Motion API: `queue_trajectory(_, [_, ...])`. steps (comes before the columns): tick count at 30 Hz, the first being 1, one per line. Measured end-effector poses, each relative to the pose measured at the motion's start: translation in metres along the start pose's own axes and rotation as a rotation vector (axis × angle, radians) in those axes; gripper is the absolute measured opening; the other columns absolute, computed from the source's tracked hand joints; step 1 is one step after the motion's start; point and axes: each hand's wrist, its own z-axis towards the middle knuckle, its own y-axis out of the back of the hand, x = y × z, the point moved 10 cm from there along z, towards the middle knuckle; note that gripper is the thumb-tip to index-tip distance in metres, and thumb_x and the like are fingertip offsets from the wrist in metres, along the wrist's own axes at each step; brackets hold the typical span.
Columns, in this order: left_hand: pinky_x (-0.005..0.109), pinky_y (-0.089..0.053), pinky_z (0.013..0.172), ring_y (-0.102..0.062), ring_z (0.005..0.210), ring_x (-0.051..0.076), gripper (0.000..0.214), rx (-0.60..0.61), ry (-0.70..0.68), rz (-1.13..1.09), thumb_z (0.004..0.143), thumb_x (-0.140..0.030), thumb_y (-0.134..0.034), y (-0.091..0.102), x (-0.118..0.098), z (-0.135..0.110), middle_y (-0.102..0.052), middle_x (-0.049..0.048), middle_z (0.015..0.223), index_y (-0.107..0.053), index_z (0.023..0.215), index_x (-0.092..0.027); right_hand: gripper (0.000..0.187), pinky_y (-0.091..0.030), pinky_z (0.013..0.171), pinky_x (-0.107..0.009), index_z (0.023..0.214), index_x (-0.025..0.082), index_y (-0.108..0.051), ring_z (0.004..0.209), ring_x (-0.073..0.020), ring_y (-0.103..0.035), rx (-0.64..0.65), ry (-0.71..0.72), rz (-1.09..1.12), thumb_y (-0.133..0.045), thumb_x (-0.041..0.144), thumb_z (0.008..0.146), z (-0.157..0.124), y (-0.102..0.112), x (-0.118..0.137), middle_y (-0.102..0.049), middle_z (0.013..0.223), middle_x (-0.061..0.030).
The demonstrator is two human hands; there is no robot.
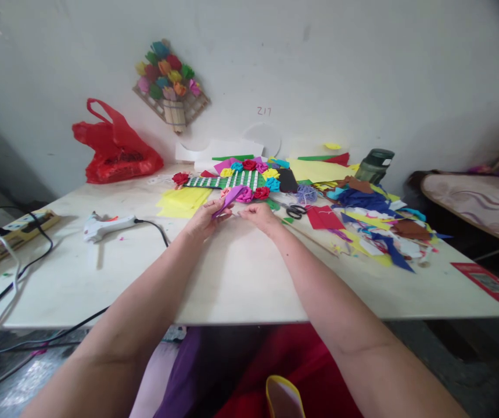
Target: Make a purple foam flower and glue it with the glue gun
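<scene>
My left hand (208, 219) is closed around a folded purple paper strip (230, 197), whose upper end sticks out past the fingers. To its right, my right hand (258, 216) has its thumb and fingertips pinched together; whatever they hold is too small to make out. Just beyond both hands lies a green, guitar-shaped craft piece (223, 182) with white stripes. Red, yellow, blue and pink paper flowers ring its wide end, and a red flower (181, 179) sits at its narrow end. Yellow paper sheets (183, 202) lie beside my left hand.
A white glue gun (114, 226) rests at left, near a power strip (11, 238) with trailing cords. Black scissors (296, 212) and a thin stick (310, 237) lie right of my hands. Colourful scraps (375, 220), a dark bottle (374, 166) and a red bag (116, 145) stand farther out.
</scene>
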Motion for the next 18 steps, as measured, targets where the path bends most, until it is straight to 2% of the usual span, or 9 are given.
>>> queue_trajectory(4, [0.024, -0.044, 0.078, -0.062, 0.075, 0.011, 0.019, -0.076, -0.046, 0.093, 0.072, -0.032, -0.066, 0.010, -0.010, -0.001, -0.066, 0.0014, 0.071, -0.058, 0.077, -0.015, 0.027, -0.026, 0.049, -0.022, 0.056, 0.014, -0.062, 0.049, -0.0076, -0.038, 0.004, 0.020, -0.104, -0.062, 0.040, 0.064, 0.002, 0.006, -0.002, -0.047, 0.047, 0.0045])
queue_trajectory(8, [0.020, -0.042, 0.064, -0.062, 0.069, 0.011, 0.018, -0.129, 0.024, 0.111, 0.073, -0.032, -0.065, 0.013, -0.007, -0.004, -0.066, 0.0006, 0.068, -0.056, 0.078, -0.017, 0.028, -0.026, 0.047, -0.022, 0.050, 0.014, -0.060, 0.044, -0.0074, -0.038, -0.018, -0.047, -0.095, -0.062, 0.038, 0.065, 0.001, 0.012, -0.007, -0.048, 0.042, 0.0030])
queue_trajectory(12, [0.019, -0.043, 0.052, -0.062, 0.060, 0.011, 0.022, -0.045, 0.089, 0.058, 0.073, -0.031, -0.068, 0.000, 0.000, -0.008, -0.068, 0.0050, 0.078, -0.056, 0.082, -0.016, 0.027, -0.031, 0.050, -0.022, 0.053, 0.014, -0.062, 0.047, -0.0077, -0.042, -0.027, -0.019, 0.026, -0.063, 0.037, 0.065, -0.004, 0.012, 0.004, -0.057, 0.048, 0.0005])
queue_trajectory(15, [0.017, -0.042, 0.044, -0.064, 0.058, 0.012, 0.019, 0.024, 0.137, 0.047, 0.076, -0.028, -0.065, -0.009, 0.006, -0.009, -0.069, 0.0096, 0.090, -0.057, 0.086, -0.015, 0.025, -0.039, 0.060, -0.023, 0.057, 0.013, -0.066, 0.057, -0.0103, -0.052, -0.023, 0.012, 0.125, -0.064, 0.037, 0.065, -0.006, 0.010, 0.013, -0.065, 0.059, -0.0026])
queue_trajectory(18, [0.016, -0.044, 0.041, -0.065, 0.059, 0.014, 0.016, 0.064, 0.218, 0.054, 0.079, -0.024, -0.061, -0.014, 0.016, -0.011, -0.069, 0.0130, 0.091, -0.059, 0.089, -0.013, 0.022, -0.044, 0.068, -0.025, 0.061, 0.014, -0.067, 0.065, -0.0127, -0.058, -0.035, 0.018, 0.241, -0.065, 0.036, 0.064, -0.006, 0.009, 0.015, -0.068, 0.065, -0.0038])
